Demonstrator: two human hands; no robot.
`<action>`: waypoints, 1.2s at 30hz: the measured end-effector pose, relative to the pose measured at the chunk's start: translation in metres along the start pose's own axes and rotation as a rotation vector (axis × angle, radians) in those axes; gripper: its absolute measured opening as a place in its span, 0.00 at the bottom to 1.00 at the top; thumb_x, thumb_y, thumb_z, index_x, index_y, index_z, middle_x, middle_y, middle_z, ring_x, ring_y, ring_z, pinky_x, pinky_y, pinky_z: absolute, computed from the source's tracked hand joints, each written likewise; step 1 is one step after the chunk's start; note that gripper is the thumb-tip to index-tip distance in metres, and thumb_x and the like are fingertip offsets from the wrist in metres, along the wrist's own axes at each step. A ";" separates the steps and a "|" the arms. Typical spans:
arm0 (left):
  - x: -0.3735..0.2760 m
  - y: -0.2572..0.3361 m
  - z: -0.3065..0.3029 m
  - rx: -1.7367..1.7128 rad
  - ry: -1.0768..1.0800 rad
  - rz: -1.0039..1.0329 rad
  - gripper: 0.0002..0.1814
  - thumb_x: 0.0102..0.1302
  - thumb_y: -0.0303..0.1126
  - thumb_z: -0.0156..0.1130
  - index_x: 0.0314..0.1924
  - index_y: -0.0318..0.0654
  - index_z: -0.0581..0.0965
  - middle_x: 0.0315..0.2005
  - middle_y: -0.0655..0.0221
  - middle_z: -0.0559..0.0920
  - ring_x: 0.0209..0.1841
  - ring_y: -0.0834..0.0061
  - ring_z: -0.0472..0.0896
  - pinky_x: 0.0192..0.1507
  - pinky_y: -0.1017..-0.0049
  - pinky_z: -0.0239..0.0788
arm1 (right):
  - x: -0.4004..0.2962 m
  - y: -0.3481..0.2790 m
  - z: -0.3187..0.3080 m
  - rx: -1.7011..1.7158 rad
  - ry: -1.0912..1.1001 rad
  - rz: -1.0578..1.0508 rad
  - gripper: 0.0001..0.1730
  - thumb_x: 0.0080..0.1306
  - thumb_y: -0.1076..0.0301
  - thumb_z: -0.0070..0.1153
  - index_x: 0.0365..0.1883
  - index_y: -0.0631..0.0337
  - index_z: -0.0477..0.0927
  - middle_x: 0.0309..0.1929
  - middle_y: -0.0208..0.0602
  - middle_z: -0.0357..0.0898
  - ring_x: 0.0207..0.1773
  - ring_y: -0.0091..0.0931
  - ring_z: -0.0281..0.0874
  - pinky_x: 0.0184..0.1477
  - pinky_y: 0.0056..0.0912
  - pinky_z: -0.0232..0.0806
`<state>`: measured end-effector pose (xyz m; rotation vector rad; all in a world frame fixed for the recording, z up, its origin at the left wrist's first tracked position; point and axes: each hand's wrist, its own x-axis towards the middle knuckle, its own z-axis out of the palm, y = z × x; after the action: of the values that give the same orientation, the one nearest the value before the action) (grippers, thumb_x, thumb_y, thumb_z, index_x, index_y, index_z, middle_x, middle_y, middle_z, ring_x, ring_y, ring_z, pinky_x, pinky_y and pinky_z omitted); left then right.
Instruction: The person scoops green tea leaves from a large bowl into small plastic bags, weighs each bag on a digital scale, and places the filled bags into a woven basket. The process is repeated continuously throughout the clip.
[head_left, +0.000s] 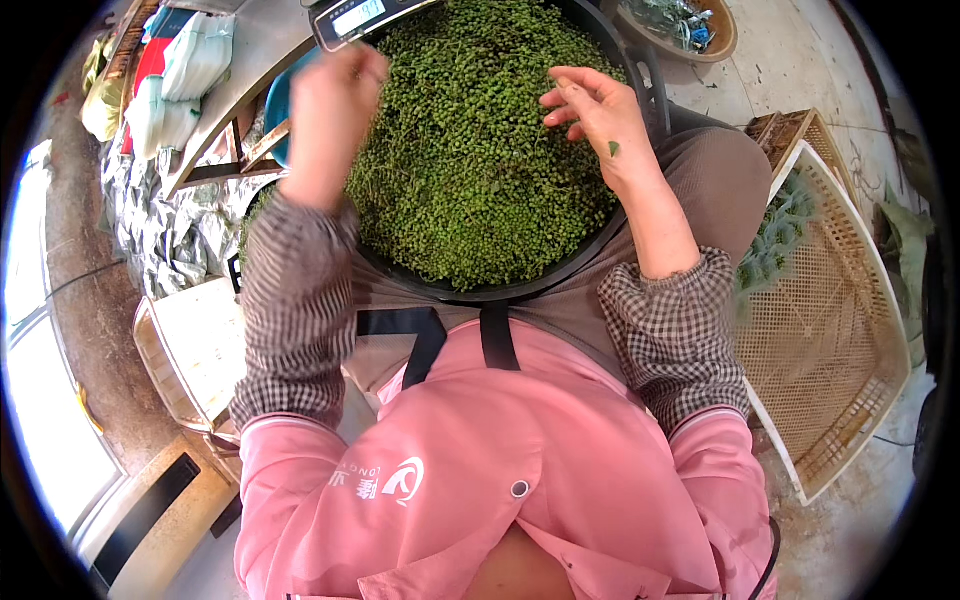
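Note:
A black plastic tub (517, 289) heaped with clusters of small green berries (480, 150) rests against my lap. My left hand (337, 105), blurred, is at the tub's left rim, just below a digital scale (358, 19) with a lit display; whether its fingers hold anything cannot be made out. Over the right part of the berries is my right hand (592, 105), its fingers apart and bent, with nothing seen in them. A small green leaf bit (614, 148) sticks to the back of that hand near the wrist.
A metal table (262, 56) with stacked pale net bags (196, 56) stands at upper left, above silvery plastic packets (176, 232). A bowl (720, 34) of scraps is at upper right. A plastic crate (825, 322) with green sprigs (776, 225) lies right; another crate (187, 352) is left.

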<state>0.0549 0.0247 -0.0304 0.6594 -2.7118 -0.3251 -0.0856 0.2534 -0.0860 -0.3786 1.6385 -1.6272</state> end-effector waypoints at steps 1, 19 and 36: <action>-0.031 0.009 0.009 -0.137 -0.126 -0.050 0.15 0.55 0.40 0.66 0.34 0.35 0.79 0.30 0.56 0.80 0.34 0.59 0.80 0.38 0.66 0.71 | 0.001 0.000 0.003 0.011 -0.026 -0.015 0.20 0.68 0.60 0.49 0.54 0.62 0.73 0.39 0.33 0.79 0.34 0.18 0.77 0.30 0.18 0.62; -0.083 0.047 -0.009 -0.533 -0.244 -0.093 0.11 0.53 0.25 0.66 0.36 0.32 0.75 0.24 0.69 0.76 0.23 0.82 0.72 0.26 0.79 0.65 | -0.008 0.007 0.061 -0.110 -0.630 0.191 0.02 0.61 0.76 0.51 0.30 0.65 0.76 0.22 0.28 0.75 0.21 0.16 0.68 0.23 0.19 0.61; 0.079 -0.016 -0.025 -0.093 0.360 -0.118 0.19 0.53 0.32 0.67 0.45 0.38 0.73 0.35 0.63 0.75 0.32 0.69 0.78 0.36 0.71 0.70 | 0.036 -0.008 0.047 -0.311 -0.516 0.155 0.15 0.58 0.82 0.44 0.44 0.70 0.75 0.24 0.34 0.77 0.22 0.17 0.73 0.23 0.20 0.64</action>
<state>0.0040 -0.0308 0.0082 0.7707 -2.3093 -0.3240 -0.0788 0.1936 -0.0843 -0.7414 1.4703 -1.0442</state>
